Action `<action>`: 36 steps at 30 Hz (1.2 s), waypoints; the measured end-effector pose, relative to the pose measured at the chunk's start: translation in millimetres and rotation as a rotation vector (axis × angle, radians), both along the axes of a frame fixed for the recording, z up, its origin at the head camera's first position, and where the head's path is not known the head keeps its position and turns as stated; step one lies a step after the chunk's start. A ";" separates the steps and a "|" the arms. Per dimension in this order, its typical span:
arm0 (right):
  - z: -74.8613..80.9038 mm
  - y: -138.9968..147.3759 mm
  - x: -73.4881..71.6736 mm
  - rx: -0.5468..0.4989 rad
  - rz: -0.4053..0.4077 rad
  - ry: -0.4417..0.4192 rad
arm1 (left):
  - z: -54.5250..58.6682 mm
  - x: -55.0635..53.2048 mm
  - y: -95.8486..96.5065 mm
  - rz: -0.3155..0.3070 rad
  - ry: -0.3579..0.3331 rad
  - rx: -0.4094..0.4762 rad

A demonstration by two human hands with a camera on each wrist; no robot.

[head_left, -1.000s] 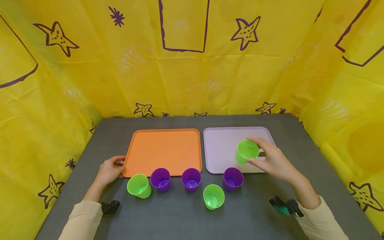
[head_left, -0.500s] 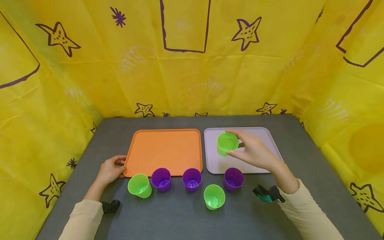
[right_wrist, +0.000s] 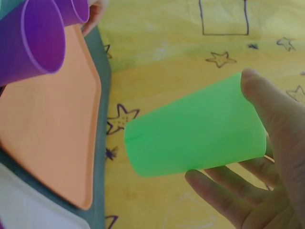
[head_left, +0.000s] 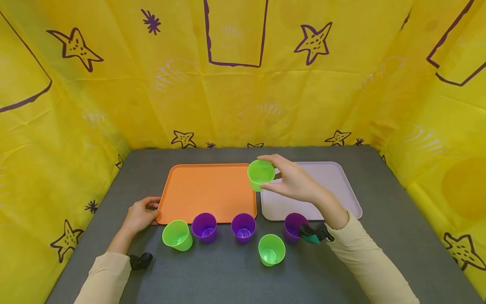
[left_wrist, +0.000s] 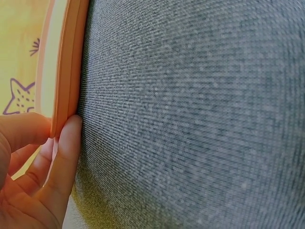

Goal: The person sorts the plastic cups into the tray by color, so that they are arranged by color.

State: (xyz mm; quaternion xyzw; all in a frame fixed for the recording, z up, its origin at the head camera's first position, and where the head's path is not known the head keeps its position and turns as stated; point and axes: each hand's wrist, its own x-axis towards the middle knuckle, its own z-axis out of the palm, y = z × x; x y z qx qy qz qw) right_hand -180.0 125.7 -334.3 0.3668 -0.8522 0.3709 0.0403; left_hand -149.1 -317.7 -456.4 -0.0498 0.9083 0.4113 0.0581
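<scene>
My right hand (head_left: 294,179) grips a green cup (head_left: 258,179) between thumb and fingers, holding it above the gap between the orange tray (head_left: 206,192) and the pale lilac tray (head_left: 322,190). The right wrist view shows the same green cup (right_wrist: 195,131) in the air, with the thumb on one side and the fingers on the other. At the orange tray's near left corner, my left hand (head_left: 139,216) pinches the rim. In the left wrist view, thumb and finger lie on either side of that tray edge (left_wrist: 66,95).
In front of the trays stand two green cups (head_left: 177,235) (head_left: 271,250) and three purple cups (head_left: 205,228), all upright. The rightmost purple cup (head_left: 291,228) is partly hidden by the right wrist strap. A yellow patterned cloth (head_left: 228,97) walls the grey table (head_left: 212,274).
My right hand has carried the green cup leftward, from over the lilac tray to the orange tray's right edge. The left hand stays at the orange tray's corner.
</scene>
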 end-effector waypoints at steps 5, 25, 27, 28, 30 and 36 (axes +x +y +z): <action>2.4 -20.2 -6.9 0.003 0.038 -0.017 | 0.4 1.3 -0.2 -0.003 -0.014 -0.002; -15.0 -103.3 -37.7 0.087 0.078 -0.078 | -1.3 1.3 -0.3 -0.004 0.000 0.006; -17.2 -109.7 -39.8 0.101 0.078 -0.071 | -0.9 0.9 0.0 -0.003 0.000 0.002; -18.6 -112.9 -40.9 0.107 0.082 -0.066 | -0.7 0.7 0.1 -0.002 0.000 -0.001; -21.4 -118.8 -42.7 0.116 0.091 -0.064 | -0.4 0.4 0.0 -0.001 0.002 -0.006; -26.7 -134.8 -47.4 0.147 0.106 -0.096 | 0.3 -0.1 0.5 -0.005 0.005 -0.013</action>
